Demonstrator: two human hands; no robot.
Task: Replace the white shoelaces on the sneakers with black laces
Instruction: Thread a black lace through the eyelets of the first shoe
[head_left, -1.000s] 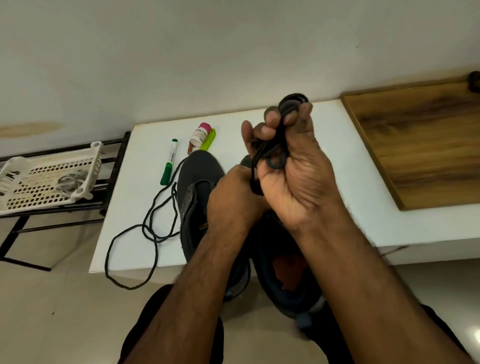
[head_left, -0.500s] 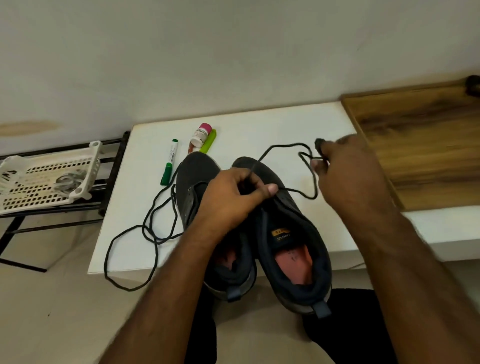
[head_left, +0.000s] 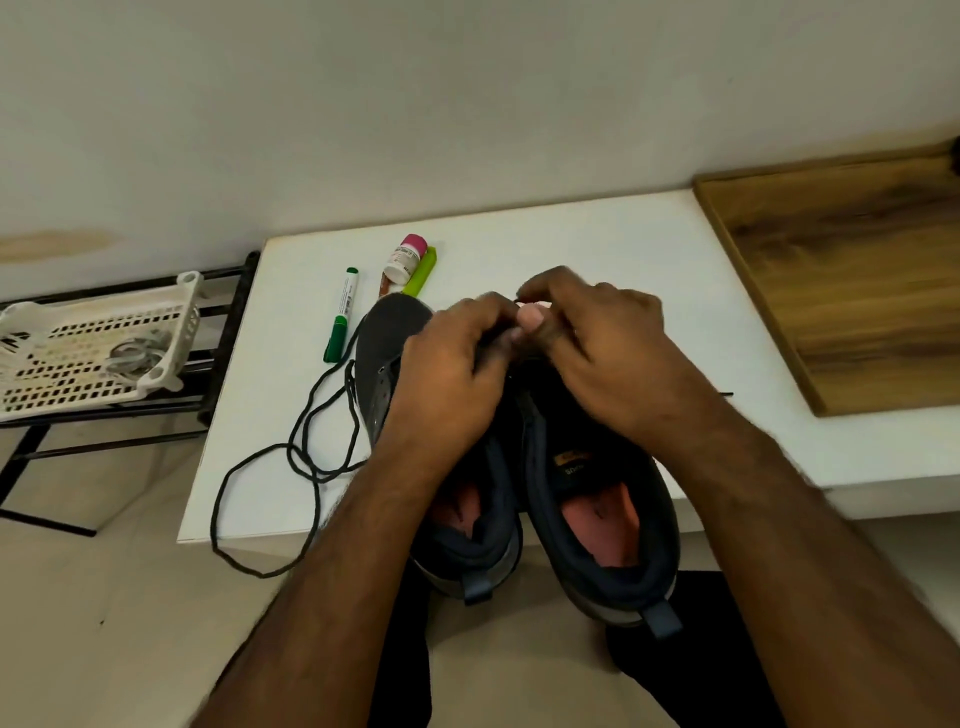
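On the rack at 9 o'clock the white basket holds a pale tangle, too small to say whether it is the old white laces. On the bench, a loose black lace lies coiled at 9 o'clock of the left shoe, one loop hanging over the bench's near edge; it lies as it did a second ago and is not threaded into any eyelet that shows.

A second ago the right hand held a bunched lace high above the shoes; half a second ago that lace was paid out to 2 o'clock with the hands apart. Now both hands meet over the toe end of the right shoe. The left hand has its fingers curled down at the front eyelets, and the right hand pinches something small and dark at 12 o'clock of the shoe, most likely the lace tip. I judge that threading of the first eyelet is starting, so the task is early.

The grip of each hand closes on the second lace, as far as I can tell; the lace itself is nearly all hidden under the hands. A short dark end pokes out at 3 o'clock of the right wrist. The eyelets and the tongue's front are covered.
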